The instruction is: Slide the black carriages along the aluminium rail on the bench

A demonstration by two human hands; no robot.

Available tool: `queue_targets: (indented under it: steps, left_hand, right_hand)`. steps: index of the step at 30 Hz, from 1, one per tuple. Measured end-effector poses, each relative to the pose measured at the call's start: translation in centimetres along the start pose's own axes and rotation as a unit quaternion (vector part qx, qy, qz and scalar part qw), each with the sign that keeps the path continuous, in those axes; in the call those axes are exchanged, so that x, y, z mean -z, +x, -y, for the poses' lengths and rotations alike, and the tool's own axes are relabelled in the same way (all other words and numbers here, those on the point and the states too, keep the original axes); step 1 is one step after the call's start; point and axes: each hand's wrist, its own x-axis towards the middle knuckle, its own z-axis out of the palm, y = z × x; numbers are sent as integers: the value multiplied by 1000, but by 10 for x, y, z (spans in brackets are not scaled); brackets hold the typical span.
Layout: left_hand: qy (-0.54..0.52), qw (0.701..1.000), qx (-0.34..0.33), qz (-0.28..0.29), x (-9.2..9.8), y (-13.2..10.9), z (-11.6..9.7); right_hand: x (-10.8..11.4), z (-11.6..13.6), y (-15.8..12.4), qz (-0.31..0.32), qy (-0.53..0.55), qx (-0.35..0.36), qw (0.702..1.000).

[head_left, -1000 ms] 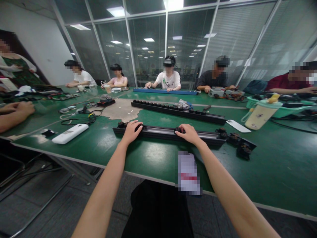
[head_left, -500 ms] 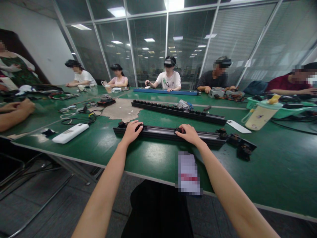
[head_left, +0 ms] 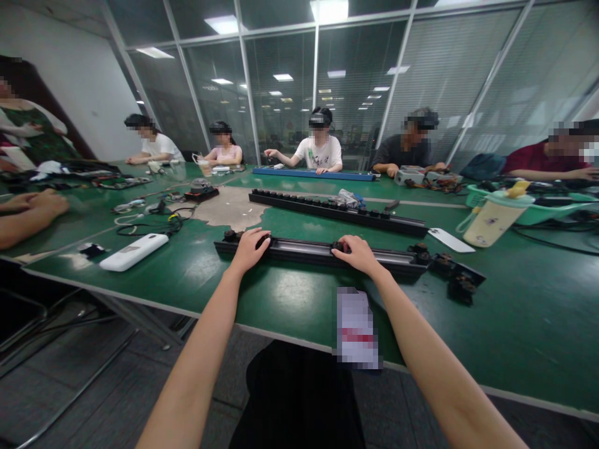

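Black metal, long and narrow: that's the grooved rail with a pale inner channel (head_left: pixel 302 247), lying flat across the near part of the green-topped table (head_left: pixel 285 290), its right end angled a little closer to the wearer. And both bare hands are on it! The left hand (head_left: pixel 251 247) curls over toward the left end, thumb and fingers closed around a small black block (head_left: pixel 267 240), most of it hidden. Over on the right, the right hand (head_left: pixel 354 251) has its thumb on the near side and fingers bent around a dark knobbly block (head_left: pixel 337 247); how hard either one squeezes, I can't tell. Between them, a bare stretch of channel shines. Good handling here, I'd judge, means level, even pressure from both sides, each block square to the channel so it doesn't tilt and bind, with the rail pressed down lest it skid on that smooth top. Watch the right end, too: loose black chunky pieces (head_left: pixel 461 287) sit just beside it, easy to knock. Behind, a second black rail lined with blocks (head_left: pixel 327 211) lies roughly alongside, well apart from the fingers.
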Motion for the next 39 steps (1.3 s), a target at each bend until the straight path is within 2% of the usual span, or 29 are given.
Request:
queue_targets:
  steps: [39]
  left_hand:
    - [1, 1000, 4, 6, 0, 0, -1]
  right_hand:
    - [0, 0, -1, 1, 4, -4, 1000]
